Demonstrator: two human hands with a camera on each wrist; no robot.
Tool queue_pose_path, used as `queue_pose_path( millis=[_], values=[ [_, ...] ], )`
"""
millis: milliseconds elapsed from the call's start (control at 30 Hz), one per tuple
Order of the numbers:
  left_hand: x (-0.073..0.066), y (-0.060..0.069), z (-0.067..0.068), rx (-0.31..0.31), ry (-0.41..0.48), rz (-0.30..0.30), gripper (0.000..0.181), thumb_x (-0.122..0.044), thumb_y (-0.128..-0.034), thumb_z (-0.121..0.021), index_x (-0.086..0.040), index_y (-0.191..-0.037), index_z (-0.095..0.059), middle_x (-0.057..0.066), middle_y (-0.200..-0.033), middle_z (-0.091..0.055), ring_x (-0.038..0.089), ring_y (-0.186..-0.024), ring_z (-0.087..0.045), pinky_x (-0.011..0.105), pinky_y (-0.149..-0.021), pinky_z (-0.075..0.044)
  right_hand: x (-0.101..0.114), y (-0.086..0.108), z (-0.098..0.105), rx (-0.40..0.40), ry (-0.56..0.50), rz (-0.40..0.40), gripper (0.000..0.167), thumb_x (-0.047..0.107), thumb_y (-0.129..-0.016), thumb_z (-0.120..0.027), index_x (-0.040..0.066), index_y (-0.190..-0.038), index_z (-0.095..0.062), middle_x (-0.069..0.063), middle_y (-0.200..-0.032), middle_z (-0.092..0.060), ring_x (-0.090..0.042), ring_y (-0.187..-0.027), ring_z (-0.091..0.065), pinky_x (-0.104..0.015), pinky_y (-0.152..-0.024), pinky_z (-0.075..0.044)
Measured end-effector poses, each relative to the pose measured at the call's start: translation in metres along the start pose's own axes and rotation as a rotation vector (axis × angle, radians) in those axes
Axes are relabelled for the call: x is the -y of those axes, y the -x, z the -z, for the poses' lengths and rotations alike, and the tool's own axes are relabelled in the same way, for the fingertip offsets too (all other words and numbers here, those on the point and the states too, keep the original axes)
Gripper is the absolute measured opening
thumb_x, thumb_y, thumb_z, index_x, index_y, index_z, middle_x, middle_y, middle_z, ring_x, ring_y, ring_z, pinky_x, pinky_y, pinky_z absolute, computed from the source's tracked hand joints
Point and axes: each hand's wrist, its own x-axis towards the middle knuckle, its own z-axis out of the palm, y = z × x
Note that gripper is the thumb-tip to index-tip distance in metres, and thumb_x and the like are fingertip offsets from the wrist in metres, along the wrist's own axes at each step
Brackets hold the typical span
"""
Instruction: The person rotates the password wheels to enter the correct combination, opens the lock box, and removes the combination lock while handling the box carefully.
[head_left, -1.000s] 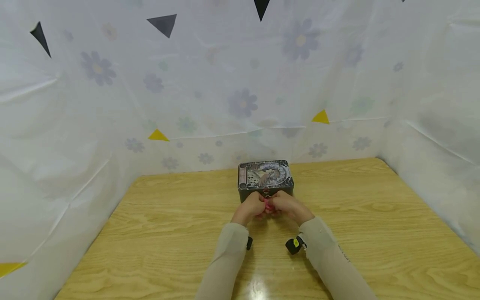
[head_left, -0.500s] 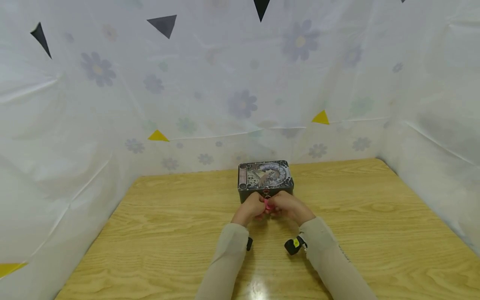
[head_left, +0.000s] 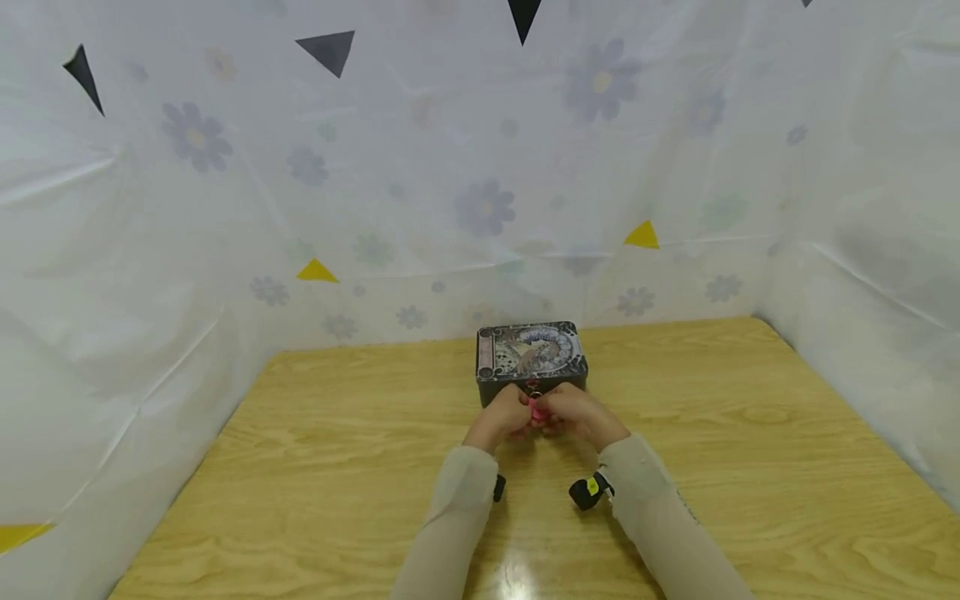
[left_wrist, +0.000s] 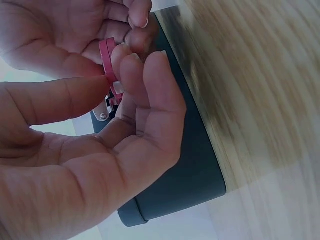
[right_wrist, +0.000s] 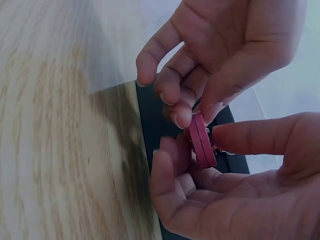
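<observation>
A dark tin box [head_left: 532,354] with an ornate printed lid sits at the back of the table, its lid down. At its front a small pink padlock [head_left: 537,410] hangs by a silver shackle near the latch. My left hand [head_left: 507,410] pinches one side of the padlock between thumb and fingertips. From the other side my right hand [head_left: 579,408] pinches it too, thumb against the body in the right wrist view. That view shows the pink body [right_wrist: 201,142] edge-on. In the left wrist view, fingers cover much of the padlock [left_wrist: 106,55] and the latch.
The wood-grain table [head_left: 360,467] stretches out around the box. A white flowered sheet [head_left: 420,167] hangs behind it and at both sides, with black and yellow triangles on it. Black wrist cameras [head_left: 587,492] sit under the sleeves.
Fingers around the padlock shift very slightly. The box, the arms and the padlock stay in the same place.
</observation>
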Motion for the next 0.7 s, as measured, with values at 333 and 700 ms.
queue_pose_path(
  millis=[333, 700],
  values=[
    [0.0006, 0.0007, -0.0010, 0.001, -0.002, -0.014, 0.021, -0.002, -0.0953, -0.050, 0.006, -0.079, -0.062, 0.007, -0.067, -0.056, 0.015, -0.056, -0.052, 0.035, -0.059, -0.055, 0.0015, 0.0022, 0.0002, -0.013, -0.029, 0.002, 0.016, -0.001, -0.087, -0.052, -0.005, -0.081, -0.066, -0.002, -0.064, -0.062, -0.009, -0.055, -0.056, -0.023, -0.057, -0.049],
    [-0.0018, 0.0047, -0.0008, -0.007, -0.002, -0.021, 0.017, -0.001, -0.0944, -0.051, 0.001, -0.078, -0.054, 0.006, -0.069, -0.050, 0.016, -0.057, -0.051, 0.039, -0.061, -0.056, -0.0009, 0.0002, 0.0000, 0.036, 0.001, 0.010, 0.016, 0.000, -0.092, -0.045, -0.003, -0.085, -0.060, -0.002, -0.067, -0.058, -0.010, -0.060, -0.056, -0.025, -0.060, -0.051]
  ],
)
